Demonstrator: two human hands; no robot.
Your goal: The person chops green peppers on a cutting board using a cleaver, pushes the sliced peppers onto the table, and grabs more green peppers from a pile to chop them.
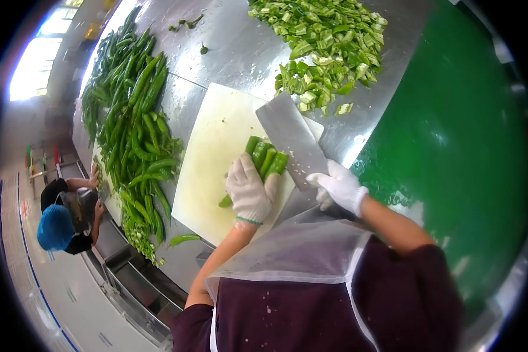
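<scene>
My left hand point(249, 186), in a white glove, presses on several green peppers point(266, 156) lying side by side on the white cutting board point(208, 152). Their cut ends point away from me. In my right hand point(340, 186), also gloved, is the handle of a broad cleaver point(292, 136). Its blade is tilted beside the peppers, over the board's right part, with small pale seeds stuck on it. The cleaver's handle is mostly hidden by my fingers.
Whole green peppers point(136, 129) are heaped left of the board. Chopped pepper pieces point(328, 50) lie beyond it on the metal table point(217, 44), with cut stems point(203, 49) nearby. A co-worker in a blue cap point(56, 227) works at the far left. Green floor point(469, 117) is at right.
</scene>
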